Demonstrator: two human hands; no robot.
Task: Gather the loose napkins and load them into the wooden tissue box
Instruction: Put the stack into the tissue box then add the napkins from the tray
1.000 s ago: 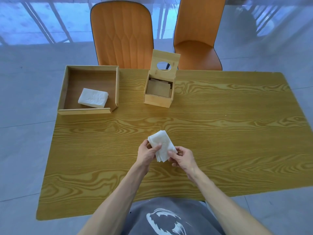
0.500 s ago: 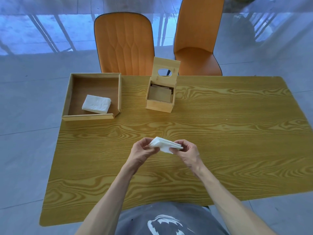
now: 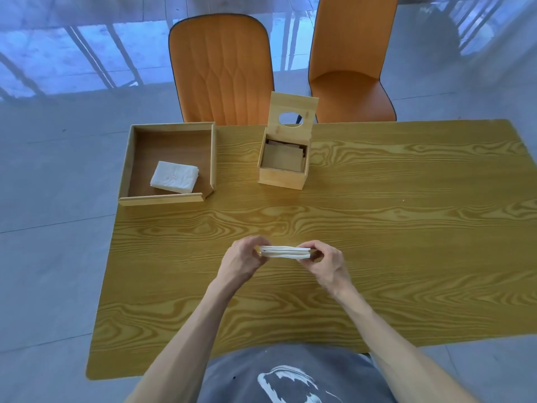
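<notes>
A flat stack of white napkins (image 3: 285, 252) is held level just above the table's middle, edge-on to me. My left hand (image 3: 242, 260) pinches its left end and my right hand (image 3: 327, 263) pinches its right end. The wooden tissue box (image 3: 283, 180) stands farther back, its lid with an oval hole (image 3: 292, 113) tipped up and open; a loose wooden plate lies inside. A second stack of white napkins (image 3: 174, 176) rests in the wooden tray (image 3: 129, 158) at the back left.
The wood-grain table (image 3: 406, 228) spreads out on both sides of my hands. Two orange chairs (image 3: 223, 71) stand behind its far edge. The tray overhangs the table's left corner.
The napkin stack has turned from tilted and face-up to flat and edge-on between both hands. The hands have shifted slightly apart to its ends.
</notes>
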